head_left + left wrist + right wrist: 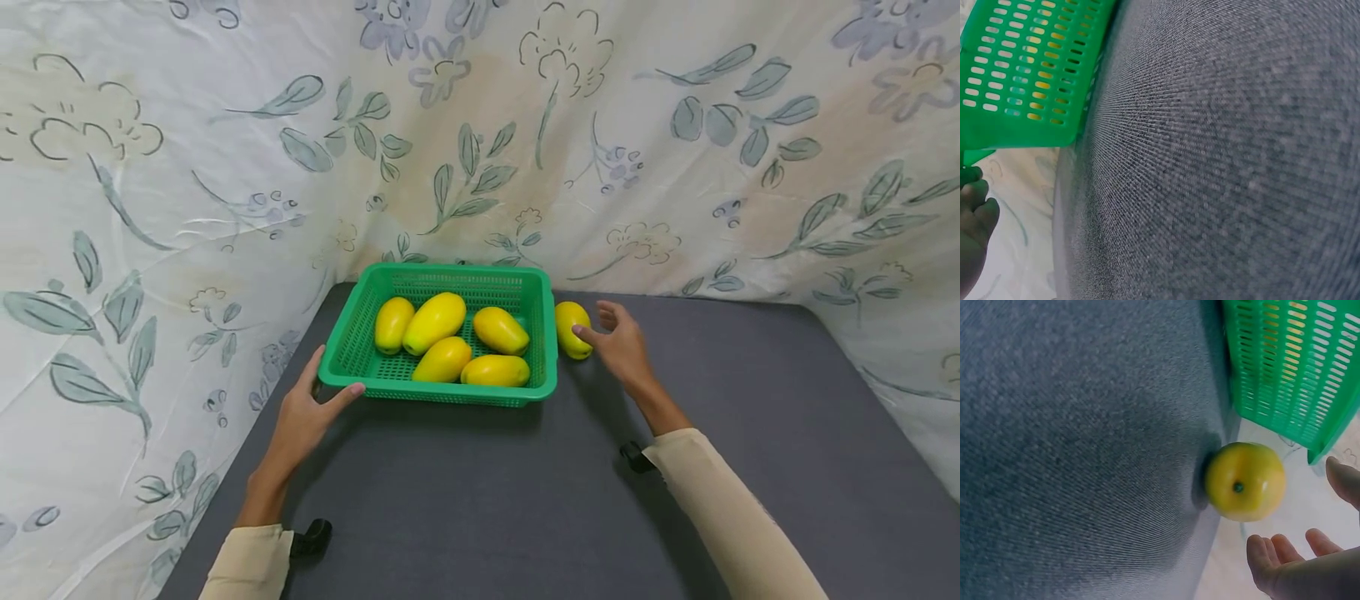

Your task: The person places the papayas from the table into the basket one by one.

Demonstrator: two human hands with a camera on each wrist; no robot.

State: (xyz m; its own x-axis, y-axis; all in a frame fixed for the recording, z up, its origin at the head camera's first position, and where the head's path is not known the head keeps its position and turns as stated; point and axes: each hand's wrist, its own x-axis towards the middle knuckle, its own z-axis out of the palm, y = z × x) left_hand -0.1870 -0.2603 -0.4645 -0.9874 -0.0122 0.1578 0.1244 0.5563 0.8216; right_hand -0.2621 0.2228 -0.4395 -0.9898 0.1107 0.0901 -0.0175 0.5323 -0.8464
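Note:
A green plastic basket (450,392) with slotted walls stands toward the back of the table and holds several yellow mangoes (433,323). At its front left corner my left hand (306,421) holds the rim, thumb along the front and fingers at the left side. Another yellow mango (573,327) lies on the table just outside the basket's right wall. My right hand (621,346) is beside that mango with fingers spread and loosely bent, thumb overlapping it in the head view. In the right wrist view, the mango (1244,481) shows a gap from the fingertips.
Dark grey cloth covers the table (480,500). A floral curtain (480,167) hangs close behind the basket and along the left side. Each wrist carries a black strap mount (311,540).

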